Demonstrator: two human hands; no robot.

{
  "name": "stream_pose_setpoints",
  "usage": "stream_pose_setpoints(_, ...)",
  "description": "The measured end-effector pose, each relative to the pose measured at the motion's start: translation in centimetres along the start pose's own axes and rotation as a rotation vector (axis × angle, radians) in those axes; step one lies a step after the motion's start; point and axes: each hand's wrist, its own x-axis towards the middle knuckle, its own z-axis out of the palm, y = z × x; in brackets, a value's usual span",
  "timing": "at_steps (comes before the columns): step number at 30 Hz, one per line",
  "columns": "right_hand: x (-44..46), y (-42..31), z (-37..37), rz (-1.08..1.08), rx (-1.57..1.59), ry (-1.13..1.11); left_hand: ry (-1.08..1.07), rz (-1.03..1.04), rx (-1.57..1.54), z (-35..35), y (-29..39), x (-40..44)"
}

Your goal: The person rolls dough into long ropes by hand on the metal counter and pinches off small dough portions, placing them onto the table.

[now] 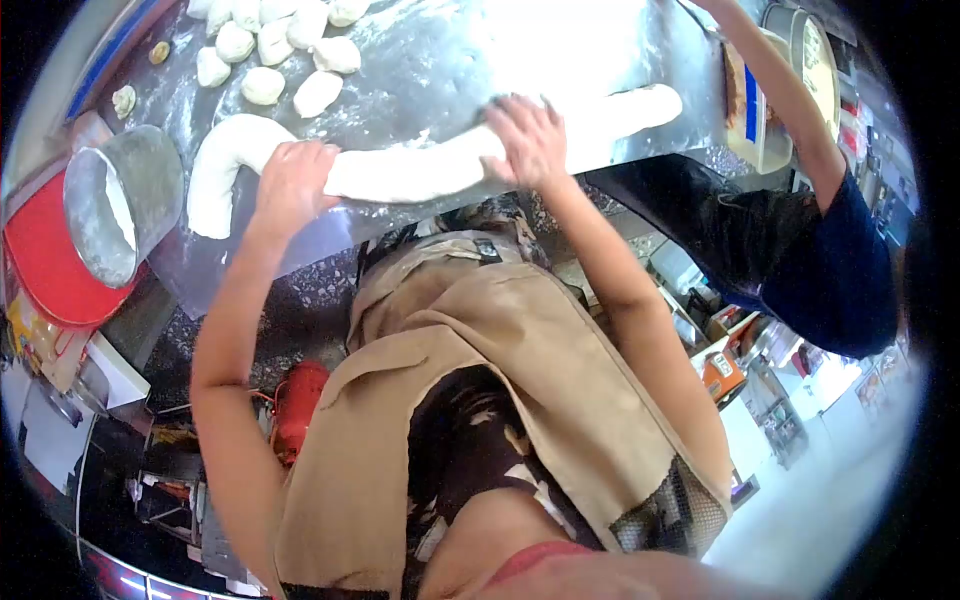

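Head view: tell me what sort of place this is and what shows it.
Probably a bakery or a kitchen that makes dough goods: a long dough roll lies on a worktop dusted with what looks like flour, and a cluster of small dough pieces sits beyond it.

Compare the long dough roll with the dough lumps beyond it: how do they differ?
Shape: the dough roll is long, its left end bent toward the person; the dough lumps are compact and roundish.
Number: the roll looks like one piece, the lumps are many.
Contact: left hand and right hand are on the roll; neither touches the lumps.
Shared: both are whitish, on the same table.
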Motion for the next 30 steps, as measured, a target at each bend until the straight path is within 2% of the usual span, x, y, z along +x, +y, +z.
stream_pose_setpoints(1,2.5,0.2,-0.2,0.023,-0.012,0.012,-0.152,-0.088,0.035,-0.6,-0.6,-0.6)
stream_pose_setpoints(2,4.7,0.4,0.4,0.098,-0.025,0.055,-0.142,-0.093,0.043,-0.8,-1.4,-1.8)
stream_pose_setpoints(3,6.5,0.5,1.1,0.182,-0.038,0.099,-0.184,-0.266,0.052,-1.1,-2.5,-3.5)
stream_pose_setpoints(4,8.1,0.5,1.4,0.161,-0.073,0.189,-0.229,-0.437,0.061,-1.5,-3.5,-5.1)
stream_pose_setpoints(5,8.3,-0.4,1.3,0.167,-0.071,0.201,-0.226,-0.435,0.074,-1.8,-4.4,-6.5)
stream_pose_setpoints(7,8.2,-1.8,0.4,0.214,-0.076,-0.134,-0.122,-0.564,0.133,-2.1,-5.4,-8.8)
stream_pose_setpoints(8,6.9,-2.2,-0.2,0.203,-0.093,-0.161,-0.113,-0.562,0.138,-1.9,-4.9,-9.2)
stream_pose_setpoints(9,5.0,-2.1,-0.6,0.203,-0.097,-0.154,-0.071,-0.588,0.144,-1.4,-4.2,-9.6)
stream_pose_setpoints(10,2.5,-1.7,-0.8,0.223,-0.070,-0.008,-0.035,-0.612,0.150,-0.9,-3.4,-9.9)
stream_pose_setpoints(11,0.4,-1.2,-1.3,0.246,-0.044,0.137,0.109,-0.605,0.265,-0.4,-0.6,-9.0)
stream_pose_setpoints(12,-1.3,-0.8,-1.9,0.253,-0.044,0.141,0.255,-0.596,0.381,0.3,3.2,-7.1)
stream_pose_setpoints(13,-2.5,0.1,-2.4,0.217,-0.094,0.072,0.435,-0.429,-0.027,1.1,5.2,-4.2)
stream_pose_setpoints(14,-3.0,1.0,-2.6,0.181,-0.143,0.002,0.410,-0.388,-0.082,1.3,7.9,-0.8)
stream_pose_setpoints(15,-2.0,2.3,-2.5,0.178,-0.140,0.004,0.347,-0.362,-0.004,1.1,9.3,2.9)
stream_pose_setpoints(16,0.8,4.2,-2.0,0.243,-0.100,-0.029,0.436,-0.306,-0.040,2.1,8.8,6.8)
stream_pose_setpoints(18,7.5,7.4,-1.2,0.381,-0.043,-0.020,0.419,-0.389,0.168,3.6,7.6,14.7)
stream_pose_setpoints(19,9.6,8.5,-1.0,0.461,-0.025,0.016,0.421,-0.395,0.171,4.6,7.8,17.0)
stream_pose_setpoints(20,9.6,9.5,-0.6,0.454,-0.021,0.019,0.520,-0.430,0.131,5.2,8.1,18.9)
stream_pose_setpoints(21,9.4,10.2,-0.3,0.358,-0.076,0.064,0.614,-0.465,0.089,5.9,8.5,19.9)
stream_pose_setpoints(22,9.1,10.7,0.0,0.264,-0.128,0.105,0.488,-0.507,0.000,5.8,10.0,18.8)
stream_pose_setpoints(23,6.6,10.1,-2.0,0.256,-0.048,-0.035,0.407,-0.459,-0.012,5.9,11.9,16.2)
stream_pose_setpoints(24,2.7,9.9,-3.4,0.292,0.059,-0.115,0.333,-0.410,-0.026,6.0,14.3,13.1)
stream_pose_setpoints(25,-2.7,10.1,-3.2,0.321,0.044,-0.060,0.297,-0.395,-0.043,6.6,16.6,9.9)
stream_pose_setpoints(26,-7.0,9.8,-3.9,0.407,-0.022,-0.187,0.290,-0.443,0.021,7.7,18.8,6.9)
stream_pose_setpoints(27,-10.0,10.2,-4.5,0.372,-0.130,-0.225,0.167,-0.439,0.026,8.7,19.2,4.6)
stream_pose_setpoints(29,-9.1,12.3,-4.1,0.344,-0.141,-0.188,-0.004,-0.509,0.136,8.8,16.8,5.3)
stream_pose_setpoints(30,-6.3,13.8,-4.0,0.358,-0.141,-0.148,0.142,-0.489,0.167,7.5,14.9,6.6)
